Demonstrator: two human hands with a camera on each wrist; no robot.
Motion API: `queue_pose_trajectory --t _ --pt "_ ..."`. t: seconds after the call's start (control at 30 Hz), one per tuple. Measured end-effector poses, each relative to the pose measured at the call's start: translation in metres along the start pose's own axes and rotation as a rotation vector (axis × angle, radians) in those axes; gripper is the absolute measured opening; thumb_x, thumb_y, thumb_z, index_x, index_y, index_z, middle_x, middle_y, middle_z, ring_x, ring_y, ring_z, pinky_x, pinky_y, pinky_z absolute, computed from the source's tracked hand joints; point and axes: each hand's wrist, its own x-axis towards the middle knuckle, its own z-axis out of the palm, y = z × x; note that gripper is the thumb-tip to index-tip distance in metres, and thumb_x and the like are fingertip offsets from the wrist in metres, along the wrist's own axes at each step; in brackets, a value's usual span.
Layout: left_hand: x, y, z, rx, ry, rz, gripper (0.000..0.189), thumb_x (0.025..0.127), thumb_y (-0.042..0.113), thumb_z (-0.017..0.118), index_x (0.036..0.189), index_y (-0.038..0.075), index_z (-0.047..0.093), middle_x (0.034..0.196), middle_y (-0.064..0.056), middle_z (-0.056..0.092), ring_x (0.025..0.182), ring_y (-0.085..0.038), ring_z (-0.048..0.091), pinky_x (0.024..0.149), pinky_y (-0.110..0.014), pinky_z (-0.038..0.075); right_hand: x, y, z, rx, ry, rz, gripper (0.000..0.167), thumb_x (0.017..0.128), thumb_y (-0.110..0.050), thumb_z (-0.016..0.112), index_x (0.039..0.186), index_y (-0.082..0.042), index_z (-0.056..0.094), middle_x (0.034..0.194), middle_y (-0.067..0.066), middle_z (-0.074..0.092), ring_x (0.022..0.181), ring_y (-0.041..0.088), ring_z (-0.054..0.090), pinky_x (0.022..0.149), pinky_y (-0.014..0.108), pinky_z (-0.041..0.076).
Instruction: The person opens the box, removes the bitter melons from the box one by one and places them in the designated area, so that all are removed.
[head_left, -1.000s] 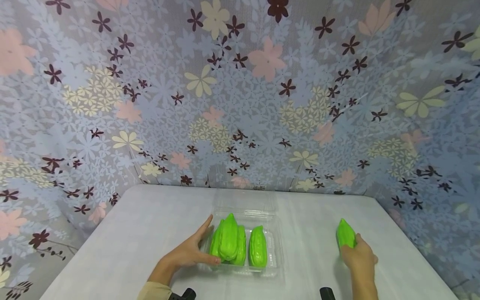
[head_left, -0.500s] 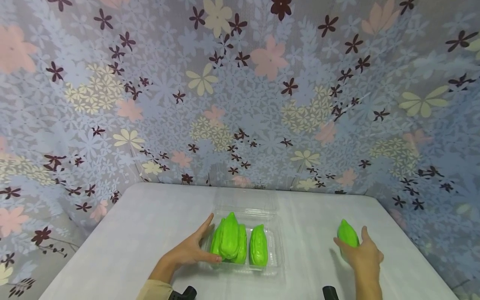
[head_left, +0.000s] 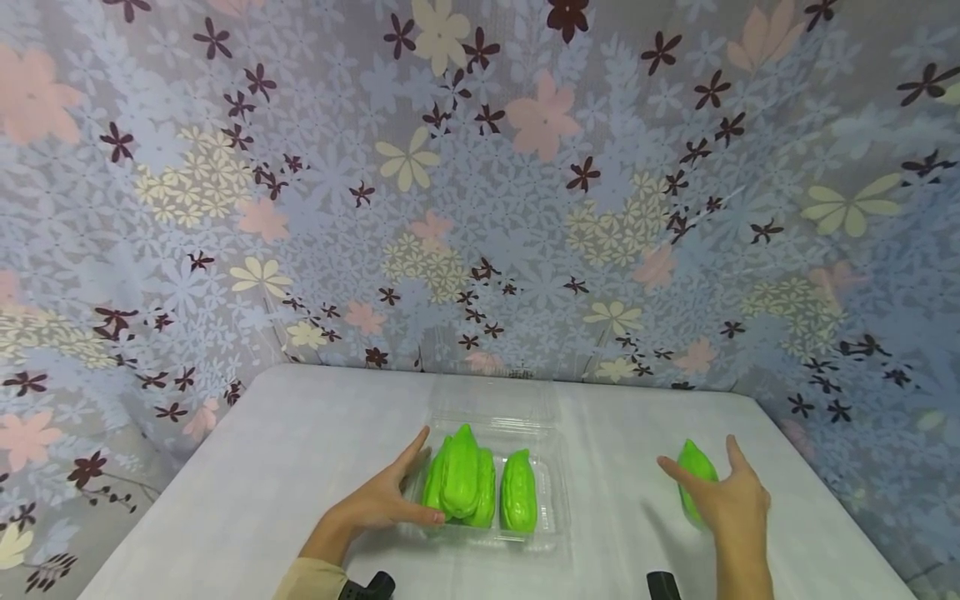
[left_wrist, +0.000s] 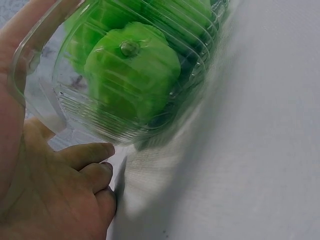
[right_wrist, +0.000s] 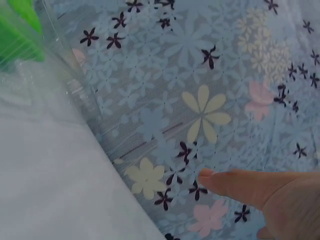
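A clear plastic container point(head_left: 550, 500) stands with its lid folded back, holding several bright green, ridged bitter melons point(head_left: 460, 483). One of these bitter melons point(head_left: 517, 492) lies apart at the container's right side. My left hand point(head_left: 382, 500) grips the container's left side, thumb along the front and forefinger toward the back. In the left wrist view its other fingers point(left_wrist: 92, 160) bend beside the container's ribbed wall. On the right, another green bitter melon point(head_left: 697, 463) lies on the table, partly hidden by my right hand point(head_left: 731, 500). That hand's thumb and forefinger are spread apart around it.
The white table point(head_left: 322, 433) meets a flowered fabric backdrop point(head_left: 480, 208) at its back and sides. The transparent lid point(head_left: 491, 400) lies toward the back edge. Dark camera mounts point(head_left: 662, 586) show at the bottom of the head view.
My right hand has loosened from the right-hand bitter melon, its thumb and forefinger opening away while the melon stays on the table. The left hand has held its place at the container.
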Motion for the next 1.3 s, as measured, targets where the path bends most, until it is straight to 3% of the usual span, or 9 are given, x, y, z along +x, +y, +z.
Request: queue_pose_trajectory --t 0.27,0.63,0.97,1.3 --pt "0.001 -0.001 0.000 0.012 0.001 0.004 0.129 0.072 0.029 0.094 0.164 0.026 0.005 0.165 -0.023 0.011 0.150 -0.044 0.008 0.116 -0.065 0.010 -0.012 -0.021 0.004 -0.007 -0.127 -0.107 0.127 0.077 -0.064 0.079 0.161 -0.004 0.006 0.157 0.038 0.015 0.142 0.057 0.016 0.109 0.072 0.020" --pt "0.002 -0.003 0.000 0.021 -0.004 0.017 0.129 0.072 0.031 0.093 0.164 0.021 0.004 0.165 -0.023 0.010 0.150 -0.044 0.007 0.116 -0.066 0.010 -0.035 -0.043 0.026 0.082 -0.257 -0.245 0.115 0.080 -0.057 0.081 0.160 -0.002 0.020 0.156 0.030 0.030 0.136 0.049 0.039 0.098 0.061 0.047" --pt "0.002 -0.003 -0.001 -0.002 -0.010 0.018 0.128 0.072 0.029 0.093 0.164 0.024 0.004 0.165 -0.023 0.009 0.150 -0.044 0.005 0.116 -0.066 0.007 -0.053 -0.060 0.043 0.218 -0.357 -0.302 0.109 0.077 -0.052 0.085 0.158 -0.006 0.029 0.154 0.026 0.038 0.133 0.045 0.047 0.096 0.054 0.052" --pt "0.002 -0.003 -0.001 0.018 -0.004 0.018 0.130 0.072 0.030 0.094 0.164 0.021 0.003 0.165 -0.023 0.010 0.150 -0.044 0.006 0.116 -0.066 0.009 -0.063 -0.068 0.064 0.297 -0.421 -0.314 0.103 0.076 -0.042 0.089 0.156 -0.006 0.034 0.151 0.027 0.041 0.127 0.045 0.052 0.083 0.044 0.060"
